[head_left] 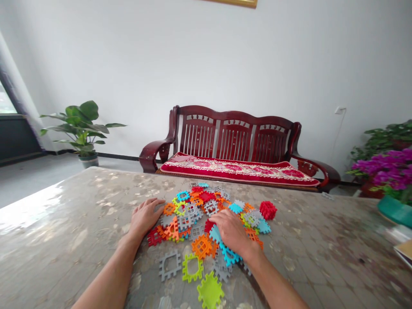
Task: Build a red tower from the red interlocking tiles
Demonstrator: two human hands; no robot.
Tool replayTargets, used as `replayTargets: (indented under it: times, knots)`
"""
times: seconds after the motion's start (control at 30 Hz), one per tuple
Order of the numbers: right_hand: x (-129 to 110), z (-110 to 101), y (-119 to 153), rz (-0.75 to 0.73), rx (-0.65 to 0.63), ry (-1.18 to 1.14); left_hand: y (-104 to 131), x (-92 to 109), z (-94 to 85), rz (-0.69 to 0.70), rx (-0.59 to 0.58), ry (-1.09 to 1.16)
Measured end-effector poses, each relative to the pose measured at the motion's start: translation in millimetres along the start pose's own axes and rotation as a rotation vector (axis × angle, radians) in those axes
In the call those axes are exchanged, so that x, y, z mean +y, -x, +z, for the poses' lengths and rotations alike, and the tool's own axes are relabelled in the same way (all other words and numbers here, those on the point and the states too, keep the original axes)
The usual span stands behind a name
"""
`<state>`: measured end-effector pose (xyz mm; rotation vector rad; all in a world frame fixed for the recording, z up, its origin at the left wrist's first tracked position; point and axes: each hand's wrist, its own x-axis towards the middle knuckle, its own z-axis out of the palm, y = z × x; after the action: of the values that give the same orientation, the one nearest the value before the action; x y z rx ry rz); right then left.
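Note:
A heap of flat plastic interlocking tiles with toothed edges, in orange, grey, blue, red and green, lies on the table (86, 244). My left hand (145, 219) rests at the heap's left side, fingers stretched out beside an orange tile (169, 209) and holding nothing. Over the right part of the heap lies my right hand (232, 229), its fingers low above a red tile (209, 225). Blue tiles (230, 255) show beside and below that hand. Its fingertips are partly hidden, and no tile is visibly lifted. Nearest me are a solid green tile (210, 292) and a green frame tile (192, 268).
A red cube (268, 210) of joined tiles stands right of the heap. Beyond the table is a dark wooden bench (236, 133) with a red patterned cushion (238, 168). A potted plant (84, 124) is at the left, purple flowers (386, 168) at the right.

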<state>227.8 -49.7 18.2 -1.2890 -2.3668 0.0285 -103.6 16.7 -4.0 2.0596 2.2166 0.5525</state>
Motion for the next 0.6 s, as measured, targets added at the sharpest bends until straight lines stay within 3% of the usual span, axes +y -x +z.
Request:
replayTargets:
  times: [0.23,0.6]
  knots:
    - [-13,-7,-3,0.051,-0.132,0.053,0,0,2.1,0.020,0.023,0.011]
    - [-14,-3,-3,0.054,-0.085,0.053,1,2,1.2,0.018,0.031,0.003]
